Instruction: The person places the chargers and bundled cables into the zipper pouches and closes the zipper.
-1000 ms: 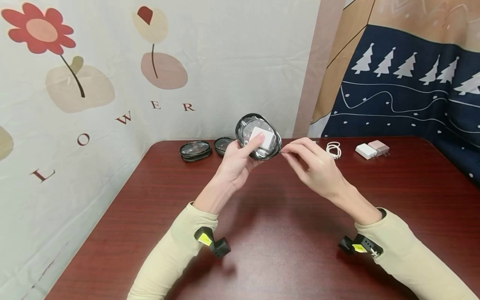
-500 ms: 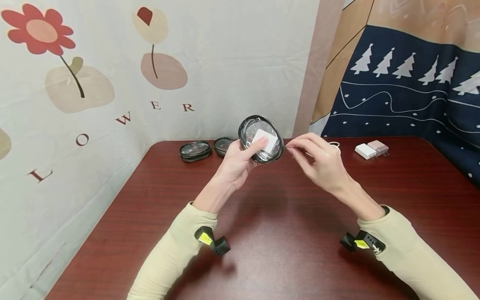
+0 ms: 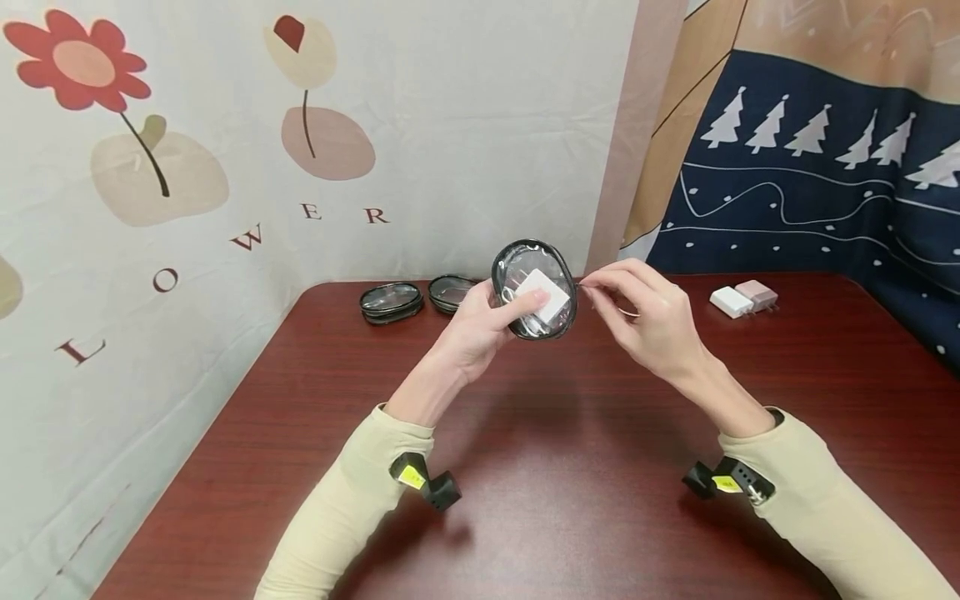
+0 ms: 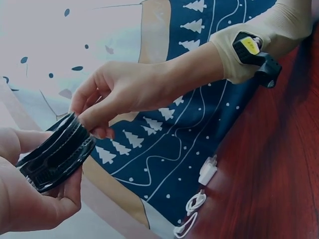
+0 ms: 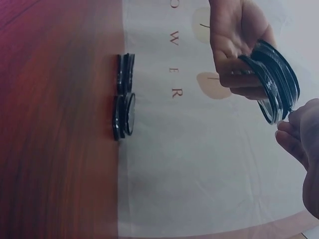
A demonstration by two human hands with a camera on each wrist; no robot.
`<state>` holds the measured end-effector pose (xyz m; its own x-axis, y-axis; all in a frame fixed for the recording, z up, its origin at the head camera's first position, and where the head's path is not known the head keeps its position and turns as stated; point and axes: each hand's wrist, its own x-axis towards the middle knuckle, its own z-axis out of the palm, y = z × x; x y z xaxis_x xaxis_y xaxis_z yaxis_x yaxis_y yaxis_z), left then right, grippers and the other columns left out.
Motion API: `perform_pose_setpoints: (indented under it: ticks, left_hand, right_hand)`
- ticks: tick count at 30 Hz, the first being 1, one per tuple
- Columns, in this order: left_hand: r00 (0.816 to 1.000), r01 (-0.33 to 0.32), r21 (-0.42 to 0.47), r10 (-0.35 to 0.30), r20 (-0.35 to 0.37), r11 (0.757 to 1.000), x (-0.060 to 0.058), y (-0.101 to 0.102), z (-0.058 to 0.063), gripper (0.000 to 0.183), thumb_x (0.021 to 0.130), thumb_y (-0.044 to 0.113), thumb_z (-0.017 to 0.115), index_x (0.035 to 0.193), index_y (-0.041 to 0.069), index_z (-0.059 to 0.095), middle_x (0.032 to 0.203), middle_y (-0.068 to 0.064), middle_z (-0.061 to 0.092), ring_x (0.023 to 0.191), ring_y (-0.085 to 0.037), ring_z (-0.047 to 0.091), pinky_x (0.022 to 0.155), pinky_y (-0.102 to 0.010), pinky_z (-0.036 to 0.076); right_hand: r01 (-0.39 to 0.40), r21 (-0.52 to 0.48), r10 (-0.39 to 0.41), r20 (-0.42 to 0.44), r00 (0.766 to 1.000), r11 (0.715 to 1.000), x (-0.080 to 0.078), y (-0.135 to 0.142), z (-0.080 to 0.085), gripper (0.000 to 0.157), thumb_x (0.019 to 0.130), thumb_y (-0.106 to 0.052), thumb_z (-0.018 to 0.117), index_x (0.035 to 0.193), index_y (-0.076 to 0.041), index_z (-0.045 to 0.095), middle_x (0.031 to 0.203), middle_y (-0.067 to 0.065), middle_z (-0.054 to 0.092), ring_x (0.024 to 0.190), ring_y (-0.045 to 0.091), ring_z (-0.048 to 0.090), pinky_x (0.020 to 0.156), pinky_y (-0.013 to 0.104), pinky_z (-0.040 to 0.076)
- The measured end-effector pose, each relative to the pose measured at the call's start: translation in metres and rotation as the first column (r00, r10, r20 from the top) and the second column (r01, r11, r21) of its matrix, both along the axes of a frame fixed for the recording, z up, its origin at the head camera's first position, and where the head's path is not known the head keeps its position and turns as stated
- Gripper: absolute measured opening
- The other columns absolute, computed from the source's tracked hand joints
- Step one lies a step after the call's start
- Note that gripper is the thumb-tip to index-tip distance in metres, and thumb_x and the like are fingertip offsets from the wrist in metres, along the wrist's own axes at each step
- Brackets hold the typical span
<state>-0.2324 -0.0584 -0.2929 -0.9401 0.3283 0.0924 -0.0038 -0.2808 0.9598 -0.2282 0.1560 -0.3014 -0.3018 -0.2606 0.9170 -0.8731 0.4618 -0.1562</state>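
A small clear pouch with black trim (image 3: 517, 257) is held up above the table by my left hand (image 3: 468, 333), thumb across its front and fingers behind. Through the clear side I see a white charger (image 3: 537, 285) and part of a white cable (image 3: 508, 295). At the pouch's right edge my right hand (image 3: 656, 321) pinches the small zipper pull (image 5: 290, 110) between thumb and fingertips. The black zipper side of the pouch shows in the left wrist view. How far the zipper is closed I cannot tell.
Two similar pouches, one on the left (image 3: 392, 302) and one partly behind my left hand (image 3: 448, 292), lie at the table's back edge. A white charger (image 3: 729, 302) and a pink charger (image 3: 757, 294) sit back right. White cable (image 4: 196, 201) lies near them. A fabric backdrop hangs behind.
The pouch has moved slightly right and down with my left hand and turned to face the head camera more. My right hand has shifted slightly right, covering the white cable on the table.
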Motion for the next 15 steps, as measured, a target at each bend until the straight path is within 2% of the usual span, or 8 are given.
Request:
perform_pose_setpoints:
  ticks: [5, 15]
  left_hand:
    - [0.998, 0.056, -0.029, -0.057, -0.04, 0.998, 0.0007, 0.0002, -0.0017, 0.032, 0.095, -0.001, 0.061, 0.127, -0.007, 0.056, 0.098, -0.002, 0.067, 0.09, -0.013, 0.064, 0.084, -0.026, 0.054]
    - [0.99, 0.09, -0.069, -0.097, -0.103, 0.994, 0.0013, -0.0033, -0.0002, 0.037, 0.093, -0.002, 0.063, 0.129, -0.006, 0.057, 0.101, -0.003, 0.069, 0.094, -0.015, 0.064, 0.089, -0.03, 0.052]
  right_hand:
    - [0.022, -0.017, -0.022, -0.002, 1.0, 1.0, 0.0001, 0.0018, 0.0014, 0.025, 0.076, 0.013, 0.08, 0.097, -0.001, 0.074, 0.091, 0.011, 0.07, 0.076, 0.021, 0.059, 0.072, 0.008, 0.04]
    - [0.009, -0.031, -0.01, -0.028, 1.0, 0.999, 0.0007, 0.0003, 0.0012, 0.019, 0.082, 0.009, 0.078, 0.098, 0.001, 0.074, 0.092, 0.013, 0.07, 0.078, 0.023, 0.061, 0.074, 0.008, 0.042]
